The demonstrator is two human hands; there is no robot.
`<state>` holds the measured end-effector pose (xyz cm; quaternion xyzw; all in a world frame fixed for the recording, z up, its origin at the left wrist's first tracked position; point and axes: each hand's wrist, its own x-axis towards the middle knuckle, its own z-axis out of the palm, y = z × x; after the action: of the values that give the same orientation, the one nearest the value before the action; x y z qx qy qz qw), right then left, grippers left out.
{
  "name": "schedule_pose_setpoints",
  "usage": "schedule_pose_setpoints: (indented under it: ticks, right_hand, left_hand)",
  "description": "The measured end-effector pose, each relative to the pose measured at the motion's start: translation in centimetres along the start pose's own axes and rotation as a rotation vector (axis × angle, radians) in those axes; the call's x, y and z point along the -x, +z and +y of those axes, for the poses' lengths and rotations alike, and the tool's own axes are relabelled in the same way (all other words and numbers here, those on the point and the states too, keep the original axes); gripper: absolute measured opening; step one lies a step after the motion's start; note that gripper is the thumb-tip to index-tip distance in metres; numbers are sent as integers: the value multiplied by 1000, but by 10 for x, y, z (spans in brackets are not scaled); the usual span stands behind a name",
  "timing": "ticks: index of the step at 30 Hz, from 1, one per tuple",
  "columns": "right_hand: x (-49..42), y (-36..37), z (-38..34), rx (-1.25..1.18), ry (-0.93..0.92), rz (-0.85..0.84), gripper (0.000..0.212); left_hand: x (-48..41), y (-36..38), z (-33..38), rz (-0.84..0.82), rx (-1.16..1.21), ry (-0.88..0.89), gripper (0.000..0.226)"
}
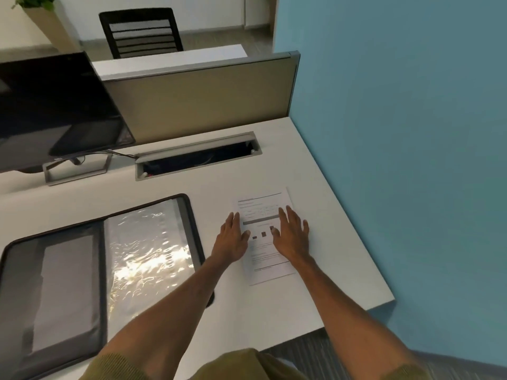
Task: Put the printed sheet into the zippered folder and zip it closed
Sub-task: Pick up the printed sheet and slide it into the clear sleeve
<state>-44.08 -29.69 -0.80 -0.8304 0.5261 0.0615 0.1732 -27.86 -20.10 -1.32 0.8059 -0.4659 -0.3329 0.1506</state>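
At the far left a dark monitor (52, 111) stands on its metal foot on the white desk (315, 305). Near and left, the zippered folder (68, 286) lies spread open and flat; its left half shows a grey inner pocket, its right half carries clear plastic sleeves (148, 256) that glare under the light, and the dark zip border runs round the whole edge. The person's left forearm crosses over the folder's near right corner. Further back, right of the monitor foot, a cable slot (197, 157) with its flap raised opens in the desk, and behind it a beige partition (203, 102) closes off the workplace, with a black chair (140, 31) beyond.

Right of the folder and apart from it, the printed sheet (270, 259) lies flat on the desk, face up, slightly turned, with lines of text and a few small dark squares at its middle. The left hand (233, 237) is open with fingers spread, palm down, resting on the sheet's left edge and partly on the bare desk. The right hand (293, 234) is likewise open and flat, pressed on the sheet's right part, fingers pointing to the far side. Neither hand grips anything. Olive sleeves (118, 366) show at the near edge. At the right a blue wall (411, 133) runs along the desk's side
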Motion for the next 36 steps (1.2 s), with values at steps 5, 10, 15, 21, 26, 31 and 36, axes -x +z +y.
schedule_pose_setpoints:
  ticks: [5, 10, 15, 21, 26, 31, 36]
  right_hand:
    - [-11, -6, 7, -144, 282, 59, 62]
    - [-24, -10, 12, -237, 320, 26, 53]
    - [-37, -14, 16, -380, 399, 14, 55]
    - [-39, -11, 11, -395, 386, -16, 48]
    - [-38, -10, 4, -592, 348, -77, 40]
    - [-34, -10, -8, -690, 317, -73, 33]
    - [-36, -20, -28, -876, 210, 24, 29]
  left_hand:
    - [-17, -3, 7, 60, 109, -114, 68]
    - [-30, -2, 16, 78, 206, -253, 57]
    - [-36, -5, 16, 119, 431, -389, 62]
    - [-37, -6, 9, 156, 732, -506, 57]
    - [-33, -4, 5, 109, 768, -452, 24]
    - [-28, -5, 1, 124, 812, -403, 32]
    - [-26, -25, 1, 309, 857, -359, 28]
